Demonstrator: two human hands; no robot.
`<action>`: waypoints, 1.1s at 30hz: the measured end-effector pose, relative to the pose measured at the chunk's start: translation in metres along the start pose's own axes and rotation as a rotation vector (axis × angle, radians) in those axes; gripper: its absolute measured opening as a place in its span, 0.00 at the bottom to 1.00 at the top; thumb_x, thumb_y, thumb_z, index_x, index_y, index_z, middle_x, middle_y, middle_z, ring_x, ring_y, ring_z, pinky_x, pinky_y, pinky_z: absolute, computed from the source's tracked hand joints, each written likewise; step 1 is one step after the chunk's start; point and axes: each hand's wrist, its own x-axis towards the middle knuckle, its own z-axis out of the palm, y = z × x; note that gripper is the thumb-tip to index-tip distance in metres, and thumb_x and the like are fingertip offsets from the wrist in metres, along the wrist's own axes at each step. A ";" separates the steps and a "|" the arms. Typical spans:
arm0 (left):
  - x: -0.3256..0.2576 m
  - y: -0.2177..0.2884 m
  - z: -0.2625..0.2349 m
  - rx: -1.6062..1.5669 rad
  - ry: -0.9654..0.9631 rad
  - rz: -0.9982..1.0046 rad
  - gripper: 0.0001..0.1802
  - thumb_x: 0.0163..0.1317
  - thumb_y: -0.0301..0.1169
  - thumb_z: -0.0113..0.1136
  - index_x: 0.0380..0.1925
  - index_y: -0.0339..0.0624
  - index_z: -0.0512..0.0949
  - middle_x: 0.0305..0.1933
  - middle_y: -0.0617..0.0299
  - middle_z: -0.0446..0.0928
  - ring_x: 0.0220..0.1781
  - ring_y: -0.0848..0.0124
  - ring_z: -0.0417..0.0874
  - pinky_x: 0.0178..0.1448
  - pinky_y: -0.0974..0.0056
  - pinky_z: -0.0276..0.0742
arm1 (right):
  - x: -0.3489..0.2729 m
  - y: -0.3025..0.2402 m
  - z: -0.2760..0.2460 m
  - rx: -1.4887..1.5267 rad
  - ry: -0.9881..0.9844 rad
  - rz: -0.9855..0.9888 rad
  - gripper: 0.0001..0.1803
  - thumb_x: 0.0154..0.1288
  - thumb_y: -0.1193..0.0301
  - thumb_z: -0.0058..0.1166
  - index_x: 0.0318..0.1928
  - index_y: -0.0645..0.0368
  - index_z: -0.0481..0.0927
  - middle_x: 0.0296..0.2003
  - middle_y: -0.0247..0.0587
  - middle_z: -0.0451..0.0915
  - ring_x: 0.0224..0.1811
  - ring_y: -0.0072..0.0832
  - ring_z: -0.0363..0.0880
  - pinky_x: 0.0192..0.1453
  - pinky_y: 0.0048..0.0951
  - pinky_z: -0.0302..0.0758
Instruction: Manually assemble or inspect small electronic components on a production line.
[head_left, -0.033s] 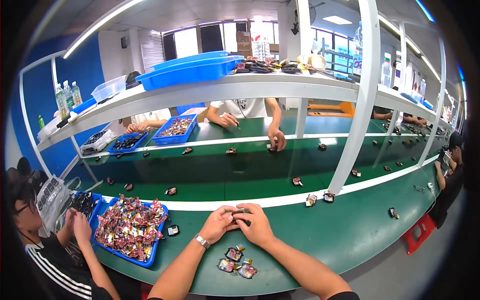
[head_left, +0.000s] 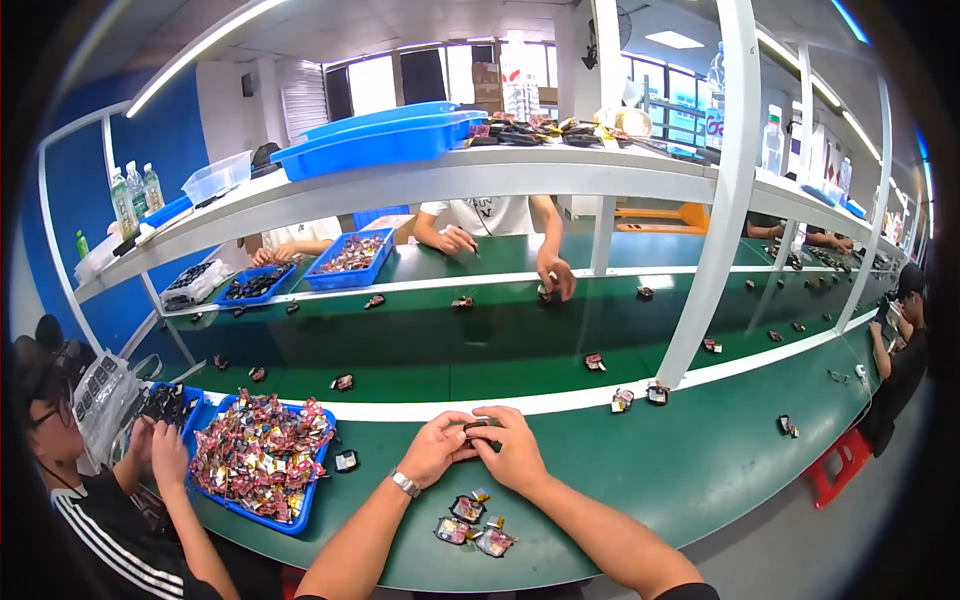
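Observation:
Above the green bench top, both my hands meet around a small black casing point(head_left: 484, 424), mostly hidden by the fingers. My left hand point(head_left: 440, 446), with a metal-band watch on its wrist, grips it from the left. From the right, my right hand point(head_left: 512, 452) closes its fingers on the same piece. Nearer me lies a group of three small assemblies point(head_left: 468, 508) with dark rims, pink boards and silver and yellow parts. To the left, a blue tray point(head_left: 318, 486) is heaped with pink boards point(head_left: 262, 450). One loose dark-and-white piece point(head_left: 346, 461) rests beside that tray.
A white shelf frame point(head_left: 590, 182) with an upright post point(head_left: 712, 220) stands over the bench. Beyond a white rail, scattered assemblies lie on a green belt point(head_left: 480, 345). A co-worker point(head_left: 110, 500) sits close on my left; another person's hand point(head_left: 556, 274) reaches over the far side.
The hand of the person across the bench has shifted slightly over the piece there. The left co-worker's hands have moved a little. My own hands look unchanged.

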 end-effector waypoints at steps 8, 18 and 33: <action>-0.002 0.000 0.002 0.028 0.033 0.034 0.13 0.70 0.26 0.52 0.53 0.40 0.68 0.60 0.51 0.74 0.59 0.63 0.78 0.63 0.55 0.78 | 0.005 -0.005 -0.005 -0.042 0.017 -0.069 0.11 0.51 0.77 0.62 0.38 0.55 0.86 0.55 0.39 0.77 0.59 0.41 0.72 0.62 0.38 0.72; -0.003 0.004 0.005 -0.026 -0.006 0.042 0.16 0.68 0.29 0.57 0.54 0.41 0.68 0.59 0.52 0.74 0.59 0.64 0.78 0.63 0.57 0.78 | 0.003 -0.002 -0.001 -0.013 0.037 -0.024 0.10 0.50 0.78 0.62 0.36 0.54 0.86 0.52 0.37 0.78 0.58 0.40 0.73 0.61 0.38 0.72; -0.001 0.000 0.009 0.047 0.117 0.042 0.14 0.72 0.23 0.44 0.56 0.38 0.66 0.53 0.53 0.77 0.56 0.66 0.80 0.62 0.59 0.79 | 0.004 -0.002 -0.001 -0.009 -0.023 -0.045 0.10 0.55 0.75 0.62 0.40 0.55 0.84 0.53 0.41 0.77 0.60 0.42 0.71 0.62 0.39 0.71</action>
